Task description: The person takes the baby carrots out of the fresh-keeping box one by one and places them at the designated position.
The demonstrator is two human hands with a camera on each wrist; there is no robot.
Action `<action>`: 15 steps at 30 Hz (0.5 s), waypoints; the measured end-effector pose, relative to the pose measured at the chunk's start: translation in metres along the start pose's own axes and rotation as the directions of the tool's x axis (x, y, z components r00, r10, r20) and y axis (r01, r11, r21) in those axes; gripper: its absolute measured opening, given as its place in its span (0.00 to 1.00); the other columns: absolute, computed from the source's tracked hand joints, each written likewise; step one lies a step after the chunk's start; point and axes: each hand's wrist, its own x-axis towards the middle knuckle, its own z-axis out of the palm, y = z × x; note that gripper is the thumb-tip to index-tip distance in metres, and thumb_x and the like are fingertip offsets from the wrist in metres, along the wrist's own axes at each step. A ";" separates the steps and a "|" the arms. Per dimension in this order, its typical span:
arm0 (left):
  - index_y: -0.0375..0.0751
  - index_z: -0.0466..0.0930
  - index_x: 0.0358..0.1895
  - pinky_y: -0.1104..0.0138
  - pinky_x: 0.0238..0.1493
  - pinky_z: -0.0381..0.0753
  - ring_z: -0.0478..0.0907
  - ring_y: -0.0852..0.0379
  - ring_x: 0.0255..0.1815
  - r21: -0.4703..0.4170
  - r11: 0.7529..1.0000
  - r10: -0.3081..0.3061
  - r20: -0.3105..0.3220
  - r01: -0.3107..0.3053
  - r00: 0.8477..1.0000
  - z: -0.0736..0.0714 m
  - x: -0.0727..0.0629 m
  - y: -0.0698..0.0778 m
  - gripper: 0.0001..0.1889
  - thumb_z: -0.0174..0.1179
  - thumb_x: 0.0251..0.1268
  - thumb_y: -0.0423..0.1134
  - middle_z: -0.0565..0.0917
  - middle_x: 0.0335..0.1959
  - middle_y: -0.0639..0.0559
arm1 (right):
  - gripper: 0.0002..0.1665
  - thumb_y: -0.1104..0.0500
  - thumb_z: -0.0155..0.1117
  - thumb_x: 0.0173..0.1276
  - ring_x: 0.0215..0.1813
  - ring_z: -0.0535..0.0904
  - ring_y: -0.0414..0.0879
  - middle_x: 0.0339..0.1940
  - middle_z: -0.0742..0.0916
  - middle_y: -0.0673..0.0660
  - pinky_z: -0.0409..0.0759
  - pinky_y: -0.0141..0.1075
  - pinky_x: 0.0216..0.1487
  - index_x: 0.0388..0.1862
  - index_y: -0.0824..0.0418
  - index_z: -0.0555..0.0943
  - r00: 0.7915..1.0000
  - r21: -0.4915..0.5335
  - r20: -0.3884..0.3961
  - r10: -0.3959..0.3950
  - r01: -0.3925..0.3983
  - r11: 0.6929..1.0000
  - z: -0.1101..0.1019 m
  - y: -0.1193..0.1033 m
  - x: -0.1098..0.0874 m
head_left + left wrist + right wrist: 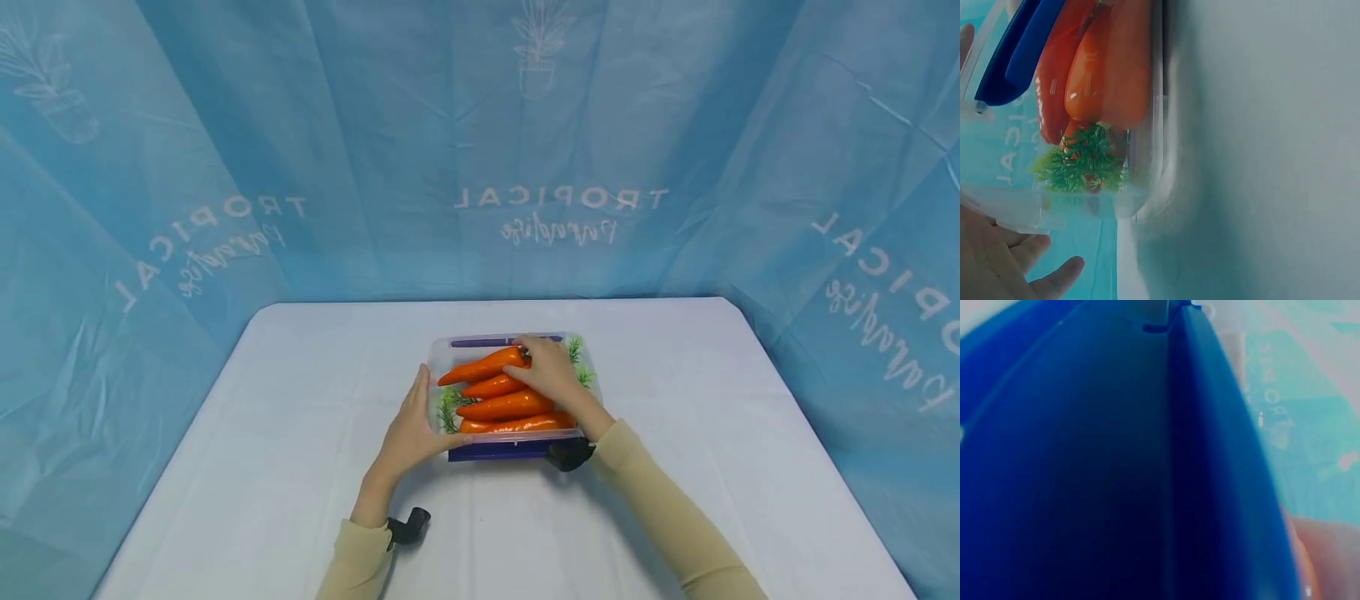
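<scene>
Step in hand appears to be positioning the rear carrot [480,367] within the box [495,451]. The right hand [553,372] has its grip closed round the stem end; the left hand [409,433] spreads, straight-fingered, at the near-left corner. Next move likely calls for a steady box.

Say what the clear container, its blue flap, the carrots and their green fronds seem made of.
The container: clear, smooth plastic, as the carrots show through it.
The blue flap: opaque, probably hard plastic, smooth-faced.
The carrots: glossy, perhaps moulded plastic or coated foam, given bright highlights.
The green fronds: likely soft plastic, from their evenly spiky sprigs.
</scene>
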 end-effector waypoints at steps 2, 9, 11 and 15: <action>0.46 0.31 0.77 0.43 0.74 0.52 0.44 0.43 0.79 -0.009 1.000 -0.002 0.001 0.002 1.000 0.001 0.000 -0.001 0.68 0.71 0.39 0.65 0.41 0.79 0.46 | 0.29 0.45 0.65 0.62 0.54 0.80 0.56 0.52 0.86 0.59 0.69 0.51 0.57 0.58 0.59 0.79 0.999 0.022 -0.005 0.040 -0.040 0.999 0.001 0.002 0.000; 0.47 0.30 0.77 0.44 0.74 0.51 0.42 0.43 0.79 -0.024 1.000 0.004 0.013 -0.003 1.000 0.002 0.002 -0.002 0.68 0.70 0.40 0.65 0.39 0.79 0.47 | 0.25 0.46 0.71 0.56 0.47 0.82 0.53 0.45 0.88 0.57 0.69 0.50 0.54 0.49 0.59 0.82 0.992 0.143 -0.044 0.118 -0.111 0.983 -0.001 0.005 -0.001; 0.47 0.30 0.77 0.45 0.75 0.51 0.42 0.44 0.79 -0.027 1.000 0.000 0.024 0.001 1.000 0.001 0.002 -0.002 0.68 0.70 0.41 0.65 0.38 0.79 0.48 | 0.24 0.47 0.72 0.55 0.48 0.82 0.52 0.45 0.88 0.57 0.69 0.49 0.54 0.47 0.59 0.83 0.992 0.158 -0.056 0.111 -0.101 0.982 -0.001 0.005 -0.001; 0.47 0.29 0.77 0.45 0.75 0.50 0.41 0.43 0.79 -0.045 0.999 -0.001 0.039 0.003 0.999 0.001 0.001 -0.001 0.67 0.71 0.42 0.62 0.37 0.79 0.48 | 0.25 0.48 0.75 0.53 0.51 0.81 0.53 0.47 0.88 0.56 0.68 0.50 0.57 0.48 0.57 0.83 0.990 0.171 -0.114 0.081 -0.060 0.983 -0.003 0.005 -0.002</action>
